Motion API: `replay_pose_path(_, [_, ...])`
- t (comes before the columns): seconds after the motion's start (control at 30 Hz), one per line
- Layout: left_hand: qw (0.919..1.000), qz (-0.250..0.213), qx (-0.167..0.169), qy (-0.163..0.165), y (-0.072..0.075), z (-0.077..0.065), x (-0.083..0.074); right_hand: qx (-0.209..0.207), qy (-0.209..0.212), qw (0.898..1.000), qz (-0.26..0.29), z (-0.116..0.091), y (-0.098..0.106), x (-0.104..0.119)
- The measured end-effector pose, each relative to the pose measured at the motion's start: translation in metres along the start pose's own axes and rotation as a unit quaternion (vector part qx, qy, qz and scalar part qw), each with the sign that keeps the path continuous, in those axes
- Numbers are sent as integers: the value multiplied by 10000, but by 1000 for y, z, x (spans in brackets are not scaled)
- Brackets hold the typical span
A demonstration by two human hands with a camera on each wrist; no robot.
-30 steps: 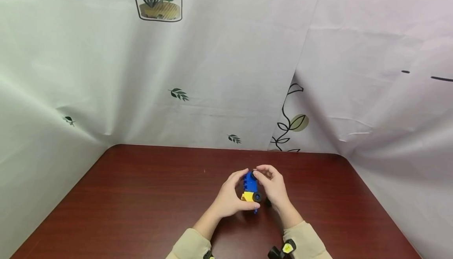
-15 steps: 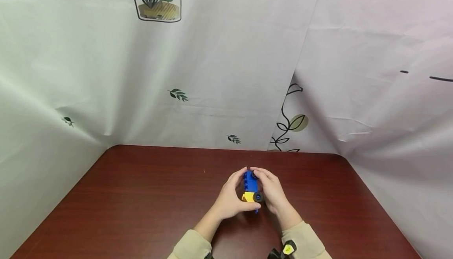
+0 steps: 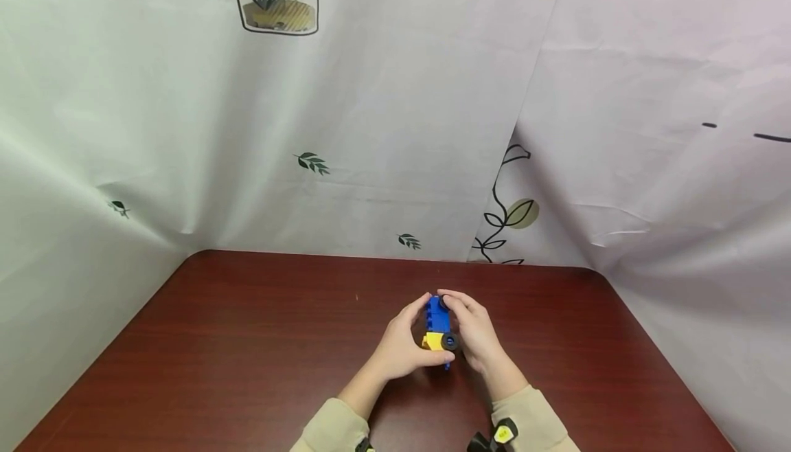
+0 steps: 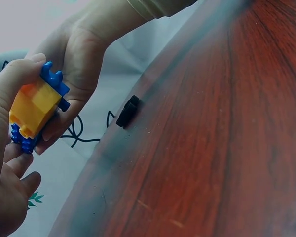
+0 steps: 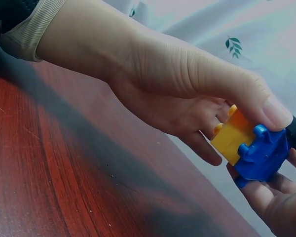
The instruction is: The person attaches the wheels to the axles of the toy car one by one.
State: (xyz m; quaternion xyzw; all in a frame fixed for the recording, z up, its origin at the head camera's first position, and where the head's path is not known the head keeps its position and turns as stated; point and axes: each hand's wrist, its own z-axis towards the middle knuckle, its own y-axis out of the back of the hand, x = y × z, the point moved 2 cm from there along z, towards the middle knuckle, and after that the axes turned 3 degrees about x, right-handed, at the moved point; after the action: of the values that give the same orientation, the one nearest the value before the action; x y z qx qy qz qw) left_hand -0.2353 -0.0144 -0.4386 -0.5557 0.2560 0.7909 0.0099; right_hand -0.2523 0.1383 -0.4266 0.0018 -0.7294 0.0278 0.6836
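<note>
A blue and yellow building-block car (image 3: 437,325) is held sideways above the table between both hands. My left hand (image 3: 395,349) grips it from the left, with the thumb across the yellow end and the fingers at the far blue end. My right hand (image 3: 478,335) holds the far end, its thumb by a black wheel (image 3: 443,303). Another black wheel (image 3: 450,342) shows at the near, yellow end. In the left wrist view, the yellow block (image 4: 35,106) faces the camera. The right wrist view shows the blue base (image 5: 264,154) under the left thumb.
The dark red wooden table (image 3: 247,356) has a pale printed cloth (image 3: 383,108) behind it and at its sides. A small black part (image 4: 128,112) lies on the table near its edge in the left wrist view. A dark cable (image 4: 75,133) shows beyond that edge.
My right hand's fingers have shifted left and closed in around the car's far end. The left hand keeps its grip almost unmoved.
</note>
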Motion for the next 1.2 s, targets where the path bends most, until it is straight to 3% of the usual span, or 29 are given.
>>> replay_pose_path(0.43, [9996, 260, -62, -7, -1, 2, 1, 89, 47, 9998, -178, -1, -1, 4])
replay_pose_path(1.2, [9992, 352, -102, -133, -1, -1, -3, 188, 90, 9997, 97, -5, 1, 7])
